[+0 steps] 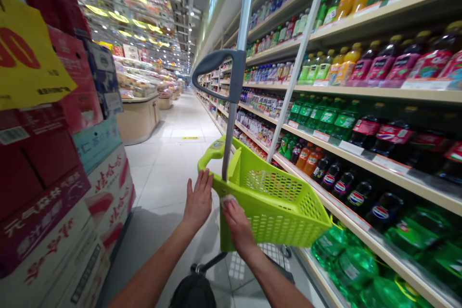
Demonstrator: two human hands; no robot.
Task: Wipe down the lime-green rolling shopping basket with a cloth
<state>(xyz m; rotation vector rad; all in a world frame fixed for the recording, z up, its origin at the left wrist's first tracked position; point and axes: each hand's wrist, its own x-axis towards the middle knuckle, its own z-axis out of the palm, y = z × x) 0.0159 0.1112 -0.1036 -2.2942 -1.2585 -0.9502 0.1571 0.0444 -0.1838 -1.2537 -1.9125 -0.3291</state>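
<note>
A lime-green shopping basket cart (288, 226) with perforated walls stands in front of me. My left hand (199, 198) has its fingers stretched out, their tips at the basket's rounded left rim. My right hand (238, 226) pinches a small white wipe (228, 198) against the basket's near side, just below the foot of the metal pole (231, 130). A grey loop handle (234, 77) is fixed on that pole. Inside the basket I see only its green floor and walls.
Shelves (361, 90) of bottled drinks run along the right, close to the basket. Stacked drink cartons (108, 187) stand at the left, under a yellow price sign (29, 53). A tiled aisle (176, 154) leads ahead past a display counter (140, 118). A dark shoe (193, 292) shows below.
</note>
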